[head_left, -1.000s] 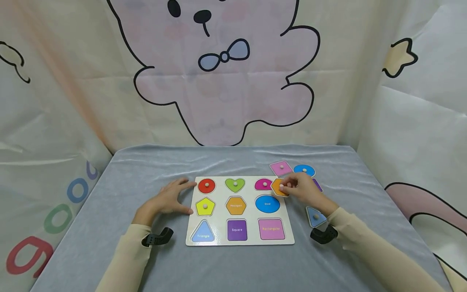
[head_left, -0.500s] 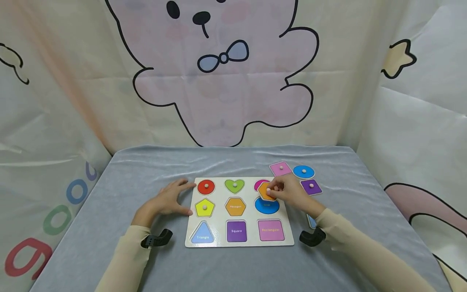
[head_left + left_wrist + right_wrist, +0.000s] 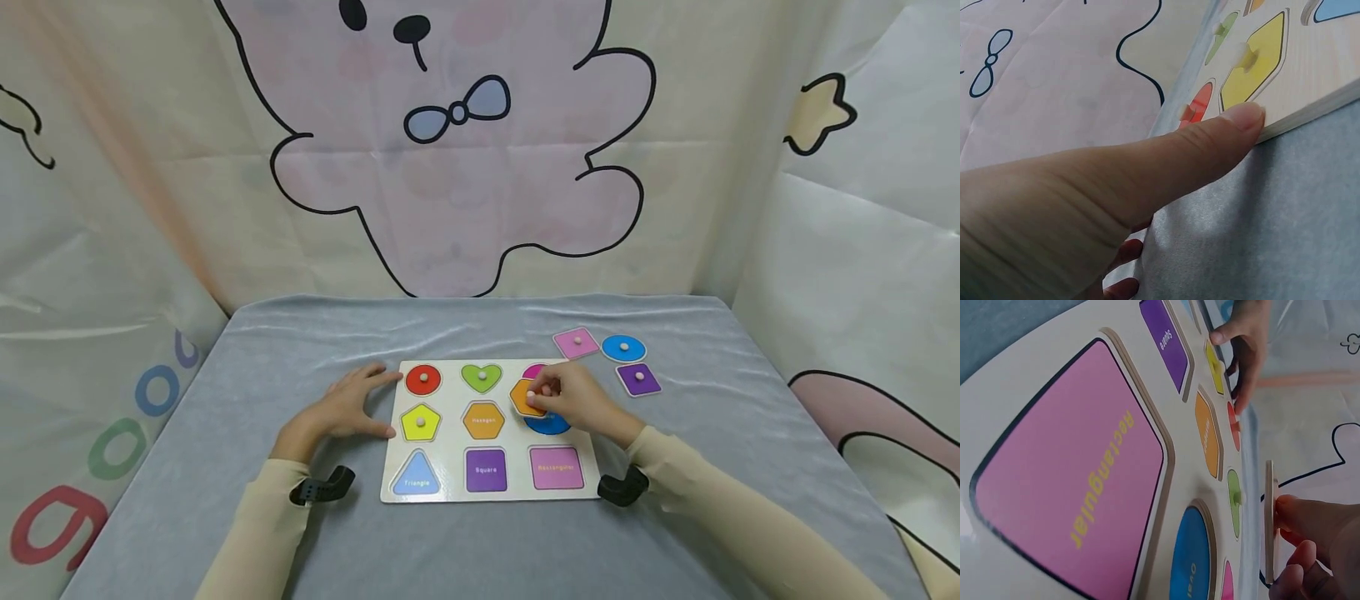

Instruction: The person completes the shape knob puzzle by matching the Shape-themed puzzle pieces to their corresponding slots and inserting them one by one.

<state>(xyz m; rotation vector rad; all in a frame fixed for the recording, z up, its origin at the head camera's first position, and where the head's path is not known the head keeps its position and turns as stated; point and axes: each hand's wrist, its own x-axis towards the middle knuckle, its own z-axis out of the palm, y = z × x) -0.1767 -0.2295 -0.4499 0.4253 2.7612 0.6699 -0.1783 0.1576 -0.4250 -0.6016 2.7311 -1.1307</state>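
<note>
My right hand (image 3: 573, 393) pinches the orange hexagon piece (image 3: 522, 398) by its knob and holds it over the puzzle board (image 3: 450, 490). In the right wrist view the hexagon piece (image 3: 1269, 522) shows edge-on, raised off the board. The orange hexagon recess (image 3: 484, 421) lies just left of it. The held piece partly covers the magenta half-round piece (image 3: 533, 371) and the blue oval recess (image 3: 549, 424). My left hand (image 3: 341, 410) rests at the board's left edge, fingers spread. Its thumb (image 3: 1244, 117) touches the edge beside the yellow pentagon piece (image 3: 1257, 59).
A pink piece (image 3: 576, 342), a blue oval piece (image 3: 624, 347) and a purple square piece (image 3: 638, 379) lie behind and right of the board. A red circle piece (image 3: 423, 380) and green heart piece (image 3: 481, 378) sit in the board. Triangle (image 3: 416, 473), square (image 3: 486, 470) and rectangle (image 3: 557, 467) recesses line the front.
My right hand has carried the orange hexagon piece leftward from the board's right edge toward its middle. The purple square piece has come into sight behind it. My left hand stays put.
</note>
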